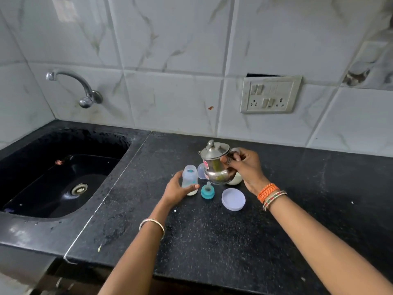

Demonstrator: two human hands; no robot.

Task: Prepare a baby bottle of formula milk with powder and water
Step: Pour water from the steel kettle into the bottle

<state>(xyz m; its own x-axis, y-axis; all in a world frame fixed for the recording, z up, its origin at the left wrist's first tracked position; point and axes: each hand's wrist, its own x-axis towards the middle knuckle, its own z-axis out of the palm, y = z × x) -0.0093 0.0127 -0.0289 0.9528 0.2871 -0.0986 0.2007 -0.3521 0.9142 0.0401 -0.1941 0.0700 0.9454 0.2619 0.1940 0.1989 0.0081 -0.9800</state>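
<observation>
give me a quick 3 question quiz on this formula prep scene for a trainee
1. True or false: the teat ring is screwed onto the baby bottle.
2. Which hand holds the steel kettle? A) left B) right C) neither
3. What lies flat on the counter nearest the right wrist?

Key:
1. False: it stands on the counter beside the open bottle, which the left hand holds.
2. B: the right hand grips its handle.
3. The round white lid.
</observation>
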